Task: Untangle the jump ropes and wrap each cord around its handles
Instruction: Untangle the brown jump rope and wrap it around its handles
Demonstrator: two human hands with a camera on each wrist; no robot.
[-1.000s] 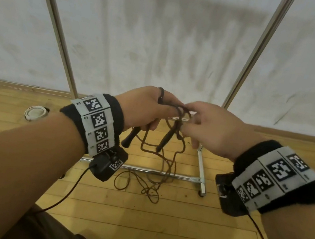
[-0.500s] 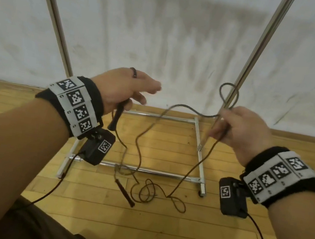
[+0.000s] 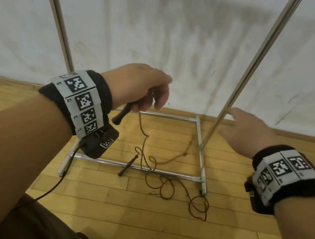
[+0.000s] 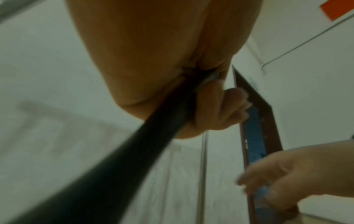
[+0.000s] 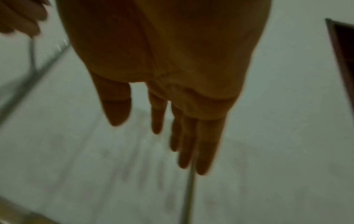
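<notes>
Right hand (image 3: 247,131) released cord (image 3: 143,148), fingers now spread | left hand (image 3: 137,87) fingers still gripping handle (image 3: 123,112)

The left hand (image 3: 137,87) hides the top of the handle (image 3: 123,112) it grips, and where the cord (image 3: 143,137) joins it. In the left wrist view the handle (image 4: 114,159) is a dark blur cut off at the bottom edge. The right hand (image 3: 247,133) is smeared; its fingers (image 5: 189,144) blur in the right wrist view. Whether they touch the pole (image 3: 249,67) cannot be told.
</notes>
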